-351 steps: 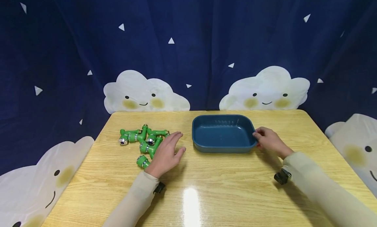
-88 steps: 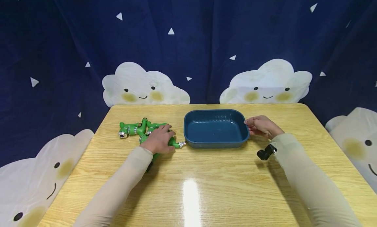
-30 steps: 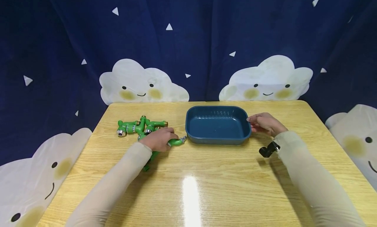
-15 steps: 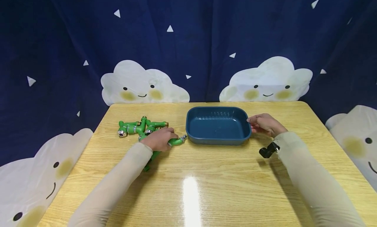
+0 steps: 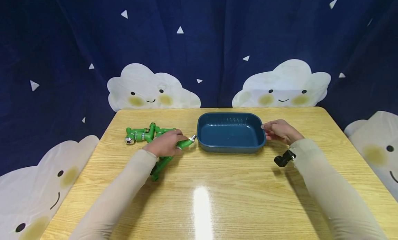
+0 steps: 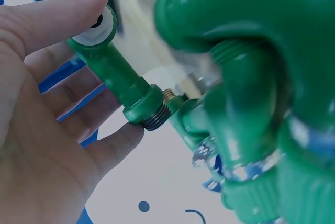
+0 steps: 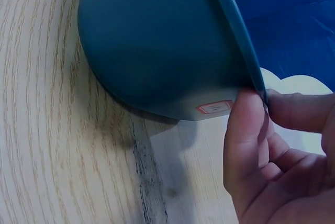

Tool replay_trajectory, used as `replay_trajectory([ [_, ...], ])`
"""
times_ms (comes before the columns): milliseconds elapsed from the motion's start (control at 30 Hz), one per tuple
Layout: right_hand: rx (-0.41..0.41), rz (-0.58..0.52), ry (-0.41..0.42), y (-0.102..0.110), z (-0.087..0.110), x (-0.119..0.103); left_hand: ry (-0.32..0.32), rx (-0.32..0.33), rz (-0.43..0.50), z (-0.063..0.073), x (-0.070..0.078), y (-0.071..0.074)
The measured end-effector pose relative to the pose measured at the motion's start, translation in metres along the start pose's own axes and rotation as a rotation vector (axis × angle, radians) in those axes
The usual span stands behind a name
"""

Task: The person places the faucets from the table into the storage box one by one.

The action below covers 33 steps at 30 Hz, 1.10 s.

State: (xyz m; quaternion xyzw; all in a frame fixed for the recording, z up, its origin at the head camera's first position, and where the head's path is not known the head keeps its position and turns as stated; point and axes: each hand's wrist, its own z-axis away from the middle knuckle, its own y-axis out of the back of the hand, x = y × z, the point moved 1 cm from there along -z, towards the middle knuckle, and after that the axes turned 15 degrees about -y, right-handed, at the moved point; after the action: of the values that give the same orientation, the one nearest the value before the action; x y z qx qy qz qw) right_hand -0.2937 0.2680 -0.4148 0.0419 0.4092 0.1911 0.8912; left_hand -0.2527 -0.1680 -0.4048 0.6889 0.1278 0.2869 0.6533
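My left hand (image 5: 166, 143) grips a green tap (image 5: 185, 143) with a silver nozzle, which points toward the basin; the hand covers much of its body. In the left wrist view the thumb lies over a pale-ringed end of a green pipe (image 6: 112, 72), and the fingers are behind it, near its threaded end. Large blurred green parts (image 6: 251, 103) fill the right of that view; whether they belong to the same tap I cannot tell. Thumb and fingers of my right hand (image 5: 280, 131) pinch the right rim of a dark blue rectangular basin (image 5: 231, 149), which stands on the table.
More green taps (image 5: 138, 134) lie together at the back left of the wooden table (image 5: 248, 195). Another green pipe piece (image 5: 161, 168) shows below the left hand. A dark blue curtain (image 5: 199, 43) with clouds hangs behind. The basin's outer wall bears a small red-edged label (image 7: 214, 108).
Over the last half second the silver nozzle has swung up slightly, and my left hand has shifted a little up and left. Earlier, that hand hovered above the taps. My right hand stays at the rim.
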Motion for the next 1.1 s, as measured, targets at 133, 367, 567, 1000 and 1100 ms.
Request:
replay_trajectory([
  [133, 0.002, -0.002, 0.000, 0.000, 0.000, 0.000, 0.019, 0.007, -0.011, 0.000, 0.003, 0.007],
  [367, 0.004, 0.007, -0.003, -0.001, 0.000, -0.001, 0.016, 0.013, -0.024, 0.000, 0.006, 0.014],
  [567, 0.011, 0.017, -0.005, -0.002, -0.003, -0.001, 0.005, 0.035, -0.022, -0.002, 0.010, 0.022],
  [1000, 0.002, -0.009, 0.000, -0.006, -0.003, -0.002, -0.031, -0.002, -0.102, -0.026, 0.022, 0.046],
  [1100, 0.007, -0.003, -0.002, -0.005, -0.003, -0.002, -0.036, -0.011, -0.113, -0.037, 0.027, 0.051],
])
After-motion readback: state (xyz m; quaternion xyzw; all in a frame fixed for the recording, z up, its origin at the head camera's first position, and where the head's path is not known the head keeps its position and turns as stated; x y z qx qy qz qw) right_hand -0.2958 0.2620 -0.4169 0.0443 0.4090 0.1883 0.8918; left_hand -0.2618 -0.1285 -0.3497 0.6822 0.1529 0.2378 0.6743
